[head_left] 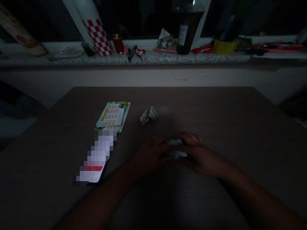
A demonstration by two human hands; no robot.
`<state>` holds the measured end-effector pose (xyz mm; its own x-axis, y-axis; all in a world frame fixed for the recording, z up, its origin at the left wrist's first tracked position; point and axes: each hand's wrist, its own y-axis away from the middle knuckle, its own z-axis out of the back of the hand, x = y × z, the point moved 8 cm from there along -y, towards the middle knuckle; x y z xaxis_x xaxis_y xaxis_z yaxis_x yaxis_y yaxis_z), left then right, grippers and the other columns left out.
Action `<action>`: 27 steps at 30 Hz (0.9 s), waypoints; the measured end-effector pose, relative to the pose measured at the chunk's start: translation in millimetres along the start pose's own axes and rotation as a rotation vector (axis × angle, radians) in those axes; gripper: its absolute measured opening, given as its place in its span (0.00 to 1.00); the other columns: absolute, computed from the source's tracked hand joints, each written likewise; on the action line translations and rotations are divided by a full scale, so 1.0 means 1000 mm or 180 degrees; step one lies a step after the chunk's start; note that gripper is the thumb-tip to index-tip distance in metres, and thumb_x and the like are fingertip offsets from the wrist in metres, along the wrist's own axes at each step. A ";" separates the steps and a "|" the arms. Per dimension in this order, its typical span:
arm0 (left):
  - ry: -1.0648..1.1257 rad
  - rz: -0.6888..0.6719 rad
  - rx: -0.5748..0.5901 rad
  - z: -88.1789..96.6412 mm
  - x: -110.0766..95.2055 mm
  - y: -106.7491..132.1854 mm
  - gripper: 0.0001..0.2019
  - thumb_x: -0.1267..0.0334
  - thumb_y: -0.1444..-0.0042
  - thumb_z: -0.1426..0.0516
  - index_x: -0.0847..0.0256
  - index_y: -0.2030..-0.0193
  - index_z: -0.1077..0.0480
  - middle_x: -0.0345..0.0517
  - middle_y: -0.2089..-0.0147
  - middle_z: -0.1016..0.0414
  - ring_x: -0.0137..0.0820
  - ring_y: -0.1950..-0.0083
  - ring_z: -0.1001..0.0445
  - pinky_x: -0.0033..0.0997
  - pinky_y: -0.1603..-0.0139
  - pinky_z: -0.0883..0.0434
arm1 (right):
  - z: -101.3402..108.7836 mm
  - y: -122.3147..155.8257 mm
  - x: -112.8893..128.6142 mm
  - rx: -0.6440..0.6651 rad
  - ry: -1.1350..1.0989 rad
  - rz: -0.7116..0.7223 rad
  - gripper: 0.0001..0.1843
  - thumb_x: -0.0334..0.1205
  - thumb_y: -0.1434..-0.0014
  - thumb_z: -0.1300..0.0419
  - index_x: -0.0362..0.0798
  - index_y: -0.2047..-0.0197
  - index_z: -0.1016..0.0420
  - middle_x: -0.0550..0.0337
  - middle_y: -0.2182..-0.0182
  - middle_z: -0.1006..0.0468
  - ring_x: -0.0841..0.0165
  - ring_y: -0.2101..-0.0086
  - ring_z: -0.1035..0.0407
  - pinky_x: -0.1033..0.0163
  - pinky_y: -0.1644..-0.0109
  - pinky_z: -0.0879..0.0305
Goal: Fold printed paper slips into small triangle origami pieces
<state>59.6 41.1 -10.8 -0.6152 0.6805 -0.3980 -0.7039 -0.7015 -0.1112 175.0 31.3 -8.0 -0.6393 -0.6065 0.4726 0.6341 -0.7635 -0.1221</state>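
Observation:
Both my hands meet at the middle of a dark wooden table [216, 108]. My left hand [150, 155] and my right hand [199, 155] have their fingers closed on a small piece of printed paper [177, 149] held between them, low over the tabletop. Two small folded paper shapes [149, 115] lie on the table just beyond my hands. The light is very dim, so the folds of the held paper are hard to make out.
A stack of printed sheets [114, 115] lies to the left, with a phone-like blurred object [96, 159] in front of it. Behind the table a stone sill [153, 59] carries a dark bottle [188, 28], a red-and-white checked item [98, 35], pens and clutter.

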 end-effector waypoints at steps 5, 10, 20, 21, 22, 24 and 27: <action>-0.0159 -0.0041 0.0077 0.001 -0.002 -0.001 0.10 0.59 0.37 0.49 0.56 0.55 0.28 0.44 0.57 0.27 0.35 0.54 0.32 0.38 0.50 0.39 | 0.002 -0.001 0.002 -0.0043 -0.0112 0.0195 0.17 0.36 0.42 0.40 0.55 0.48 0.27 0.53 0.48 0.29 0.57 0.45 0.39 0.48 0.42 0.42; -0.0073 -0.0012 -0.0078 0.011 0.000 0.002 0.13 0.55 0.40 0.45 0.58 0.53 0.29 0.45 0.55 0.27 0.36 0.52 0.32 0.38 0.49 0.40 | 0.010 -0.003 0.004 -0.0286 -0.0243 0.0295 0.11 0.37 0.37 0.44 0.51 0.51 0.27 0.53 0.51 0.25 0.61 0.48 0.35 0.51 0.43 0.40; -0.0468 -0.0361 -0.0731 0.032 -0.020 0.003 0.11 0.64 0.36 0.50 0.61 0.64 0.28 0.43 0.65 0.25 0.31 0.62 0.33 0.37 0.55 0.40 | 0.035 0.004 0.019 -0.1282 -0.0190 0.0683 0.11 0.32 0.42 0.41 0.51 0.56 0.26 0.58 0.65 0.19 0.65 0.63 0.26 0.54 0.52 0.32; -0.0507 -0.0409 -0.0753 0.034 -0.023 0.004 0.11 0.65 0.37 0.50 0.61 0.65 0.28 0.43 0.66 0.26 0.31 0.63 0.33 0.37 0.55 0.40 | 0.036 0.006 0.021 -0.1356 -0.0141 0.0741 0.11 0.31 0.42 0.41 0.51 0.56 0.25 0.58 0.66 0.19 0.65 0.64 0.26 0.54 0.53 0.32; -0.0538 -0.0461 -0.0791 0.035 -0.026 0.004 0.10 0.65 0.37 0.50 0.61 0.65 0.28 0.43 0.66 0.26 0.30 0.64 0.33 0.37 0.56 0.40 | 0.036 0.007 0.022 -0.1417 -0.0086 0.0793 0.11 0.31 0.43 0.40 0.51 0.57 0.25 0.58 0.66 0.19 0.65 0.64 0.26 0.54 0.53 0.32; -0.0574 -0.0562 -0.0913 0.039 -0.030 0.005 0.09 0.66 0.38 0.49 0.61 0.66 0.29 0.43 0.67 0.26 0.30 0.64 0.33 0.37 0.57 0.39 | 0.038 0.009 0.025 -0.1568 0.0008 0.0918 0.11 0.31 0.44 0.40 0.51 0.58 0.25 0.58 0.67 0.19 0.65 0.64 0.25 0.54 0.54 0.31; -0.0612 -0.0666 -0.1061 0.042 -0.035 0.006 0.08 0.67 0.40 0.48 0.62 0.67 0.29 0.43 0.68 0.26 0.31 0.65 0.33 0.37 0.57 0.39 | 0.041 0.012 0.030 -0.1781 0.0107 0.1133 0.10 0.30 0.46 0.38 0.49 0.60 0.25 0.59 0.68 0.20 0.66 0.67 0.25 0.55 0.57 0.30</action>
<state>61.8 22.0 40.1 -0.5487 0.8201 -0.1626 -0.6867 -0.5530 -0.4719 181.9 13.2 40.5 -0.4515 -0.8427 0.2932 0.4935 -0.5097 -0.7048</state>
